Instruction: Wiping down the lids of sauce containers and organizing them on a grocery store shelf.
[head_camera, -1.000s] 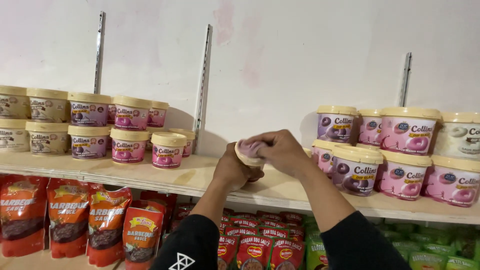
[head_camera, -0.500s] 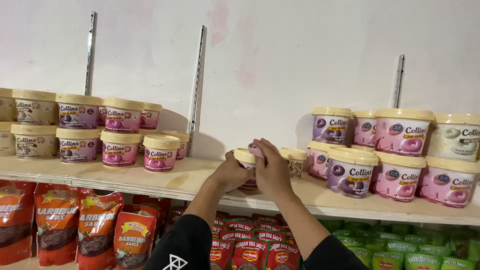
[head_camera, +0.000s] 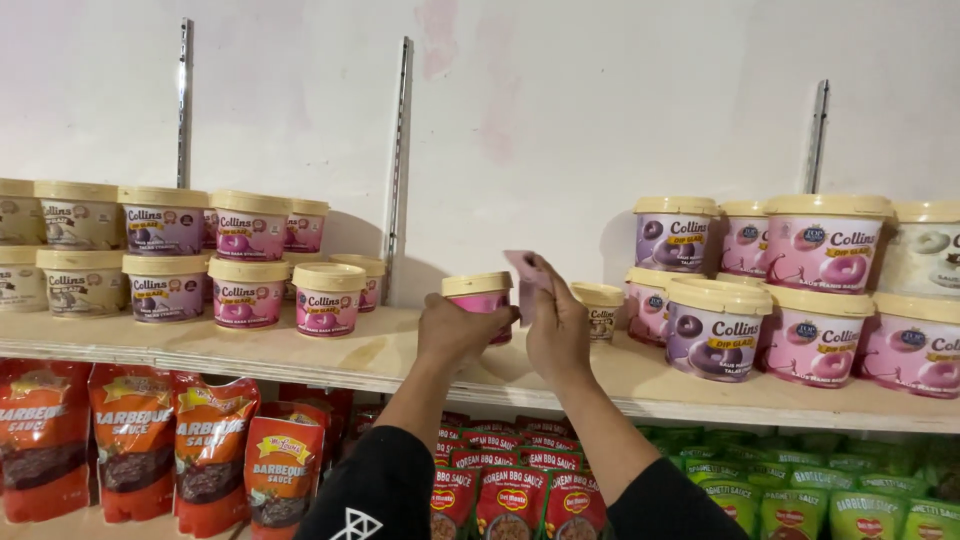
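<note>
- The left hand (head_camera: 455, 330) wraps its grip around a small pink tub with a cream lid (head_camera: 479, 296), which stands on the wooden shelf (head_camera: 380, 350) near the middle of its length, a little back from the front edge.
- The right hand (head_camera: 556, 325) is raised just beside that tub, its fingers pinching a small pink piece, perhaps a label or card (head_camera: 521, 268); what it is exactly cannot be told.
- A smaller cream-lidded tub (head_camera: 598, 310) sits just right of the right hand, close to the wall.
- Toward the right end of the shelf, pink and purple tubs (head_camera: 815, 290) are stacked two high, the front ones near the front edge.
- Toward the left end, another group of stacked tubs (head_camera: 240, 265) in pink, purple and beige stands; one single pink tub (head_camera: 328, 298) is out in front of them.
- Under the shelf hang red sauce pouches (head_camera: 130, 440) at the left, red packets (head_camera: 510, 490) below the hands, and green packets (head_camera: 830, 495) at the right.
</note>
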